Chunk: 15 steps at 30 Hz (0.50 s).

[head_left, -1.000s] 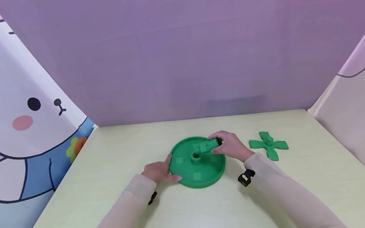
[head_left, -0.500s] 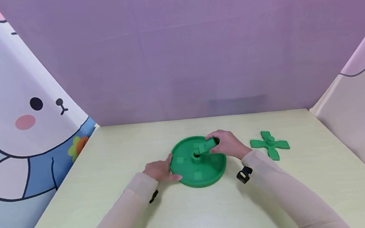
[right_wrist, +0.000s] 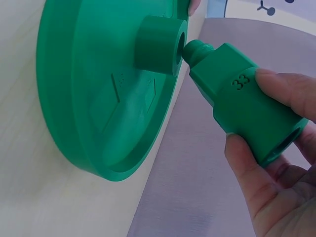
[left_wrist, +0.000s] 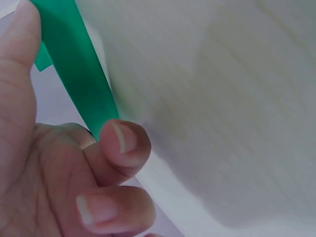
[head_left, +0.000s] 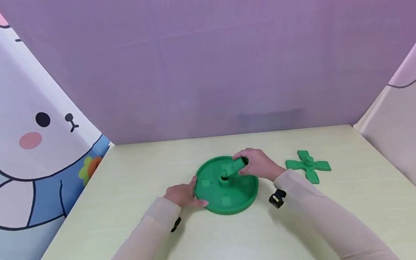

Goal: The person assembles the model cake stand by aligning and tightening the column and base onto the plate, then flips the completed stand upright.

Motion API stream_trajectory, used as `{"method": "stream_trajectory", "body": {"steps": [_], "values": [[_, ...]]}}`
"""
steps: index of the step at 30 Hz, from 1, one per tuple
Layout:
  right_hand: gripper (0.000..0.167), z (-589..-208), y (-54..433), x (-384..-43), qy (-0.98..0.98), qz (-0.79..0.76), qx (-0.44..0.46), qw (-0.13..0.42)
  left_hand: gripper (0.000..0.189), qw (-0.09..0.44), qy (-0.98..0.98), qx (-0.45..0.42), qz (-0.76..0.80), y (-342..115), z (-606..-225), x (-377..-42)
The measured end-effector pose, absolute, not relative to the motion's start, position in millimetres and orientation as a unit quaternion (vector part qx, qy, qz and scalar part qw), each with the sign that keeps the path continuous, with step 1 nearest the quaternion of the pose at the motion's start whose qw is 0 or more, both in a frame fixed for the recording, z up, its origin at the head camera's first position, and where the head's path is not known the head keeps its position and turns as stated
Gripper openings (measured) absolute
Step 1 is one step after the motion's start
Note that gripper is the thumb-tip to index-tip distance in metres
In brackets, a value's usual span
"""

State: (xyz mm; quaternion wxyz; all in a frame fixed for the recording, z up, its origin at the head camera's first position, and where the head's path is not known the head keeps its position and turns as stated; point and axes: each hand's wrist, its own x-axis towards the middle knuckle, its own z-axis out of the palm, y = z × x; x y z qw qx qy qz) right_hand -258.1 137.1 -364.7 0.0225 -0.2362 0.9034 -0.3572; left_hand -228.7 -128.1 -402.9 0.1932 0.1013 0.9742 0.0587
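Observation:
A shallow green round base [head_left: 226, 206] with a raised rim lies on the table, a hollow socket [right_wrist: 155, 45] standing at its centre. My left hand [head_left: 181, 195] holds the base's near-left edge, thumb and a finger spread along the rim; two other fingers [left_wrist: 118, 210] curl loosely off it. In my right hand [head_left: 260, 164] is a green stepped tube [right_wrist: 237, 101] marked 33, pinched at its wide hollow end. The tube tilts, and its narrow knobbed tip [right_wrist: 197, 51] is at the socket's mouth; whether they touch I cannot tell.
A green four-armed cross piece [head_left: 308, 163] with a round stub at its centre lies right of my right hand. Purple cloth [head_left: 202, 64] rises behind the pale table [head_left: 151, 159], and a rabbit-printed cloth [head_left: 3, 123] hangs at the left.
My right hand has brought the tube slightly left, its tip closer over the socket. The left hand and the base stay nearly in place.

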Motion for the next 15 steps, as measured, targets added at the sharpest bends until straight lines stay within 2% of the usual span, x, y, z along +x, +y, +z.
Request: {"method": "stream_trajectory", "body": {"steps": [15], "values": [[0.043,-367.4,135.0,-260.3,0.909,-0.339,-0.24,0.043,0.1,0.186,0.974,0.109,0.07,-128.7,-405.5,-229.9]]}}
